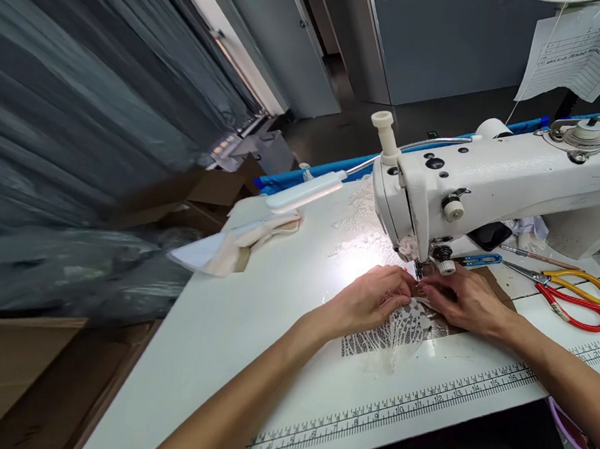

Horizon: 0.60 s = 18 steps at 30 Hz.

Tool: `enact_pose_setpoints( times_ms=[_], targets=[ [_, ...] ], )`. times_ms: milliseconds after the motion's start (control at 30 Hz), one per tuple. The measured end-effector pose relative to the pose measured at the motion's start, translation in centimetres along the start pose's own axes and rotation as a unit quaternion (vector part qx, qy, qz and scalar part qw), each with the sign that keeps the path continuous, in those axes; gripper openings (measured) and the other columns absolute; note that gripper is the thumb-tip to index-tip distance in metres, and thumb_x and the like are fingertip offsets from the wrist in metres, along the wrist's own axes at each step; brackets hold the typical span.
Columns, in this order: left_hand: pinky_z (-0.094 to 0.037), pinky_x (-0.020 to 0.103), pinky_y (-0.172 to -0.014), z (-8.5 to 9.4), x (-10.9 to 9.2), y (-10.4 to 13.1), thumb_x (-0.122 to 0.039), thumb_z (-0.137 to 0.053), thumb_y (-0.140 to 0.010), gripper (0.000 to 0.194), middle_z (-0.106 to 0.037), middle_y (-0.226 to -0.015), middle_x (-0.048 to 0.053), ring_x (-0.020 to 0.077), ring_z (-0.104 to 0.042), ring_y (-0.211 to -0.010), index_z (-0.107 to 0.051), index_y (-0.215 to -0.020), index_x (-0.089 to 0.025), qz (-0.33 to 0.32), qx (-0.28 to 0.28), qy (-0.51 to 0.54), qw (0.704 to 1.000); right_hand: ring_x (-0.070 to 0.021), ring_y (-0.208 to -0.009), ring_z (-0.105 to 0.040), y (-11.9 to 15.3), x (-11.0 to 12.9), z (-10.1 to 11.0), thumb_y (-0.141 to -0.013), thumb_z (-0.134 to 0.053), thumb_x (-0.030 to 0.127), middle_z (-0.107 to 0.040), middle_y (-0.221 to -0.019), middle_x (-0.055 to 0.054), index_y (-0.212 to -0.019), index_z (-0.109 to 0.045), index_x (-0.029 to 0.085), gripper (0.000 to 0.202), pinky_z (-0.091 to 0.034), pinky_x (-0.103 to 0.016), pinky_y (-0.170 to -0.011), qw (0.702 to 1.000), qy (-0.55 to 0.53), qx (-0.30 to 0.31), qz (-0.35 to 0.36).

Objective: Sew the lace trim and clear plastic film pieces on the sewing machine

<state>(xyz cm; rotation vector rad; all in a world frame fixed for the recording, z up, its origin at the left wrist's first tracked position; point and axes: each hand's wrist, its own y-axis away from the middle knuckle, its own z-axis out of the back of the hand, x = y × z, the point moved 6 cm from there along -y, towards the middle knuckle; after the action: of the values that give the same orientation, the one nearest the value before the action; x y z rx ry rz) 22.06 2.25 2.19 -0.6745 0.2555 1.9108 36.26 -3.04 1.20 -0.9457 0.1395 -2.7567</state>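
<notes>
A white sewing machine [469, 189] stands over the table, and its needle area is partly hidden by my fingers. Beneath and in front of it lies a piece of cream lace [393, 334]. My left hand [375, 297] pinches the lace just left of the presser foot, fingers bent together. From the right, my right hand [466, 299] holds the lace edge between thumb and fingers, close to the left fingertips. The exact grip at the fingertips is small and partly covered. More lace [363, 210] spreads behind the machine head under a bright light.
Scissors with red and yellow handles [574, 296] and blue thread snips [481, 260] lie to the right. A lamp [306, 191] reaches over the table's back left, near folded cloth [238, 246]. A measuring tape strip [398, 410] runs along the front edge. Cardboard boxes [10, 373] stand left.
</notes>
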Motion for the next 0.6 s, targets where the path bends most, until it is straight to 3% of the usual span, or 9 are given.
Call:
enact_pose_setpoints(
  times_ms=[133, 233, 367, 500, 600],
  targets=[
    [-0.051, 0.038, -0.077, 0.6, -1.4, 0.6, -0.029, -0.039, -0.099, 0.023, -0.065, -0.078, 0.003, 0.0149, -0.060, -0.070, -0.058, -0.094, -0.017, -0.011, -0.014, -0.091, 0.996, -0.0221, -0.099, -0.061, 0.3, 1.7, -1.4, -0.093, -0.055, 0.041, -0.064, -0.111, -0.011, -0.108, -0.069, 0.019, 0.029, -0.048, -0.037, -0.088, 0.996, -0.066, 0.044, 0.051],
    [-0.051, 0.036, -0.076, 1.0, -1.7, 1.1, -0.035, -0.042, -0.100, 0.025, -0.068, -0.086, 0.005, 0.0167, -0.064, -0.075, -0.059, -0.101, -0.017, -0.027, -0.045, -0.091, 0.995, -0.0203, -0.097, -0.061, 0.2, 2.2, -1.8, -0.095, -0.052, 0.033, -0.066, -0.106, -0.010, -0.098, -0.067, 0.018, 0.021, -0.048, -0.036, -0.088, 0.992, -0.107, 0.047, 0.050],
    [-0.050, 0.029, -0.067, 1.4, -1.1, 1.6, -0.041, -0.054, -0.095, 0.026, -0.068, -0.080, 0.003, 0.0161, -0.064, -0.072, -0.066, -0.096, -0.018, 0.009, -0.055, -0.010, 0.998, -0.0179, -0.090, -0.062, 0.2, 1.9, -1.6, -0.093, -0.049, 0.021, -0.068, -0.098, -0.008, -0.093, -0.064, 0.018, 0.015, -0.048, -0.033, -0.085, 0.983, -0.172, 0.050, 0.035],
    [-0.047, 0.026, -0.062, 1.7, -0.3, 2.3, -0.042, -0.056, -0.093, 0.030, -0.064, -0.077, 0.005, 0.0146, -0.059, -0.070, -0.069, -0.083, -0.017, 0.056, -0.077, 0.108, 0.990, -0.0151, -0.073, -0.058, 0.5, 1.9, -1.7, -0.093, -0.050, 0.024, -0.062, -0.079, -0.004, -0.080, -0.060, 0.018, 0.018, -0.047, -0.029, -0.069, 0.972, -0.217, 0.094, 0.012],
    [-0.044, 0.024, -0.056, 1.5, 0.5, 2.5, -0.045, -0.048, -0.095, 0.036, -0.061, -0.075, 0.004, 0.0125, -0.055, -0.064, -0.067, -0.086, -0.016, 0.103, -0.053, 0.168, 0.979, -0.0108, -0.056, -0.053, 0.6, 2.3, -2.7, -0.093, -0.049, 0.023, -0.050, -0.064, 0.003, -0.072, -0.054, 0.018, 0.022, -0.043, -0.025, -0.054, 0.930, -0.319, 0.173, -0.061]
  ],
)
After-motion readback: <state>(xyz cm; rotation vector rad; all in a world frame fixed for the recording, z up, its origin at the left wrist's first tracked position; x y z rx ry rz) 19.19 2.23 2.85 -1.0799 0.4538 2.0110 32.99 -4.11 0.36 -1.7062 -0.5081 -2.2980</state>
